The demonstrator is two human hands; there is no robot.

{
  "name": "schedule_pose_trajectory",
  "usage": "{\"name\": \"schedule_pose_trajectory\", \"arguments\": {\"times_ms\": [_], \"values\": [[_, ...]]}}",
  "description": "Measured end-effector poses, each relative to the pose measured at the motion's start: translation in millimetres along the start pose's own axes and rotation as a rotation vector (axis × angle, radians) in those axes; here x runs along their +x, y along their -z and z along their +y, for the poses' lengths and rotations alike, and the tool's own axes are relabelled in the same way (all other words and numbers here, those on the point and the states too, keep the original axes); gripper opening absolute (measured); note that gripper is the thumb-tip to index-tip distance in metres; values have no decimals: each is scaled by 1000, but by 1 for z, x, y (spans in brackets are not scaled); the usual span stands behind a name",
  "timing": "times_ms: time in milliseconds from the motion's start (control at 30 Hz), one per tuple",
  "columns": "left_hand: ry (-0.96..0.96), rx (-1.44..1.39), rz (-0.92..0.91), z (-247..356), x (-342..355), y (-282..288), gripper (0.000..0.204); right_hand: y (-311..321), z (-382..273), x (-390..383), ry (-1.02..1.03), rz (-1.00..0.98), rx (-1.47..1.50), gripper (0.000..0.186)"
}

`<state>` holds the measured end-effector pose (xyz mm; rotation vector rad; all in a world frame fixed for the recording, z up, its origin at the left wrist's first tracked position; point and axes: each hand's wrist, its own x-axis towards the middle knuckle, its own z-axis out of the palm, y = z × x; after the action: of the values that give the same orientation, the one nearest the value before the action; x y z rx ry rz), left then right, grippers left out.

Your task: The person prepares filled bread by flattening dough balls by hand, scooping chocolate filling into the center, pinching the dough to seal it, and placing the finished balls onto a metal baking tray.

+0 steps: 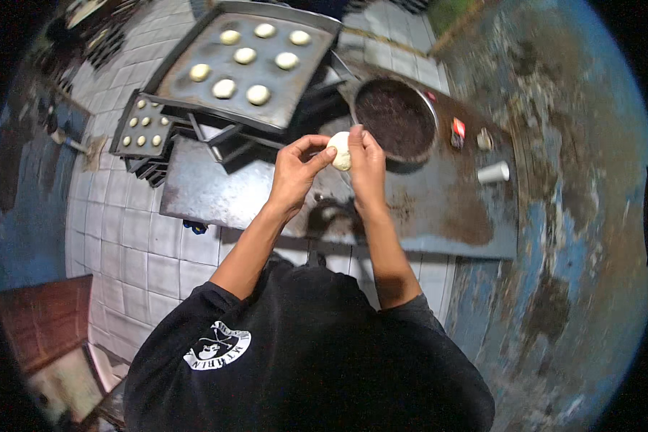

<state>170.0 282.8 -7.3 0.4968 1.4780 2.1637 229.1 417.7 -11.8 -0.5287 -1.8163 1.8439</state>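
A pale round dough ball is held up between my two hands over the metal work table. The fingers and thumb of my left hand pinch its left side. My right hand is closed on its right side, the thumb pointing up and slightly blurred. Beyond my right hand stands a wide round pan full of a dark brown, crumbly-looking filling. Ahead to the left, a large baking tray carries several dough balls spaced apart.
Under the large tray is a dark metal rack. A smaller tray with several dough balls sits lower at the left. A white cup lies on its side near a small red packet. The worn blue wall borders the right.
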Motion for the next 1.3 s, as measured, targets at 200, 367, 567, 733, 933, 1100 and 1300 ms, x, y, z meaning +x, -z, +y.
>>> {"name": "schedule_pose_trajectory", "arguments": {"times_ms": [200, 367, 567, 733, 933, 1100, 1300], "values": [[472, -396, -130, -97, -43, -35, 25, 56, 66, -64, 55, 367, -447, 43], [607, -713, -150, -130, -80, 4, 42, 66, 141, -99, -604, -98, 525, 44], [607, -902, 131, -114, -63, 20, 56, 88, 237, -61, -551, -177, -16, 33], [845, -271, 367, -148, -11, 41, 25, 95, 278, -36, 127, -477, -1343, 43], [825, -126, 666, -179, 47, 44, 32, 120, 183, 14, -283, -251, -739, 8], [839, -92, 545, -187, 95, 30, 53, 172, 167, 156, 6, -131, -1029, 14], [715, -304, 242, -173, 131, 14, 21, 177, 225, 220, -233, -373, -1331, 18]]}}
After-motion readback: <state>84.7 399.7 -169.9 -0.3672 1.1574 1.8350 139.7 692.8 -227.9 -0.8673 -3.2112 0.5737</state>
